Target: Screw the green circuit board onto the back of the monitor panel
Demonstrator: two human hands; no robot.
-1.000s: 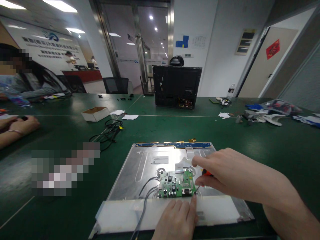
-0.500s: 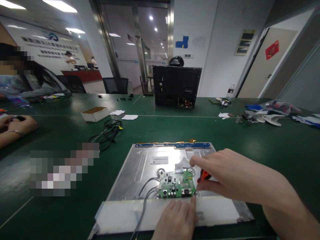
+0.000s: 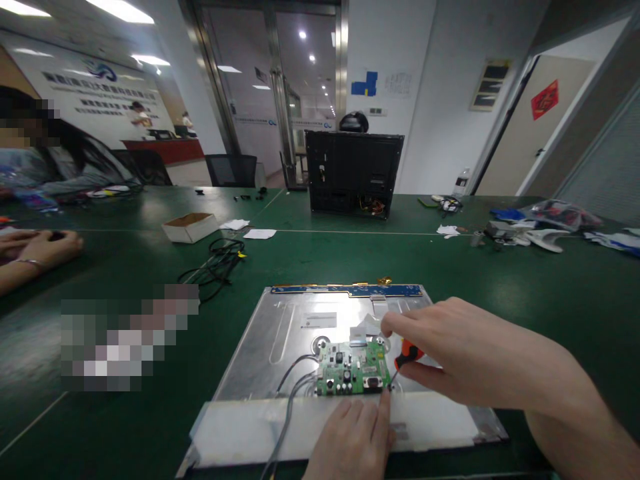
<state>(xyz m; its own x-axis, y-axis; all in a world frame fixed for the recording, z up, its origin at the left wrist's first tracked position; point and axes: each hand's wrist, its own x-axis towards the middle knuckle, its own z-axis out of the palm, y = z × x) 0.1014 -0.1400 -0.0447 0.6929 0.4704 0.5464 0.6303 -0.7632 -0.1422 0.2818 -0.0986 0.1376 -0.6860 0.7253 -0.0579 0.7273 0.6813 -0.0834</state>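
Note:
A green circuit board (image 3: 354, 365) lies on the metal back of a display panel (image 3: 255, 343), with grey and black cables (image 3: 287, 413) running from its left side. My right hand (image 3: 465, 350) is closed around the orange and black handle of a screwdriver (image 3: 409, 353). The screwdriver's thin shaft slants down to the board's lower right corner. Flat on the white strip (image 3: 440, 420) along the panel's near edge rests my left hand (image 3: 353, 437), fingers stretched out. Its index fingertip is beside the screwdriver tip. Whether a screw sits under the tip is too small to tell.
At the back stands a black monitor housing (image 3: 353, 170). Left of the panel are coiled black cables (image 3: 223, 260) and a small open box (image 3: 190, 229). Another person's hands (image 3: 47, 253) are at the far left. Metal parts and bags (image 3: 560, 217) lie at the right.
The screwdriver handle has tilted slightly and more of its shaft shows. My hands stay nearly in place. The other person's hands have shifted a little to the right.

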